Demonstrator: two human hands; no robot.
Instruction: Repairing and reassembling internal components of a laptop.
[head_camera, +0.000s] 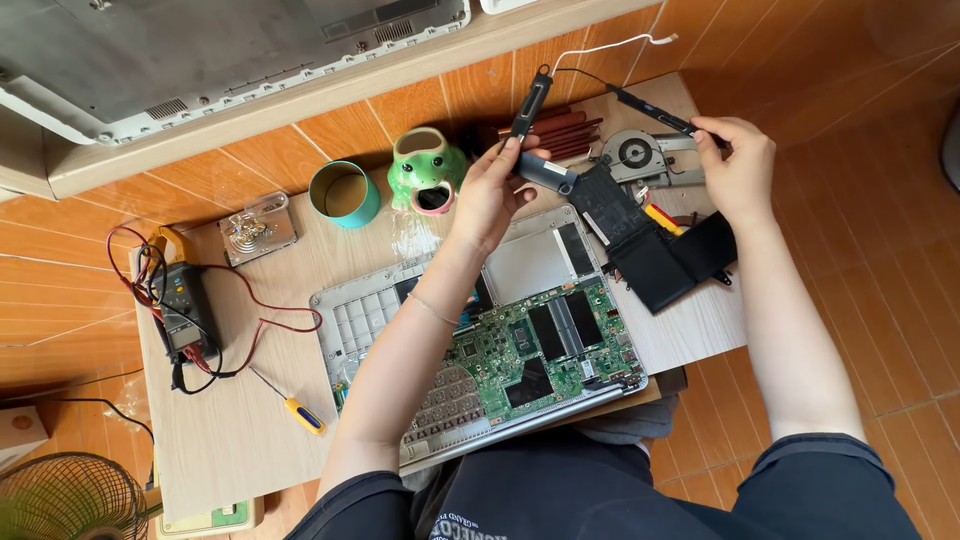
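Observation:
My left hand holds up a slim black laptop speaker bar by its lower end. My right hand pinches the end of a second black speaker bar; a thin black wire joins the two bars. Both are raised above the far side of a small wooden table. Beneath my arms lies an opened laptop with its green circuit board exposed. A flat black battery pack rests on the table under my right hand, beside a cooling fan with copper pipes.
A green frog-shaped holder, a teal cup and a small clear box stand at the back. A clamp meter with red and black leads lies left. A yellow-handled screwdriver lies in front. Another laptop shell leans above.

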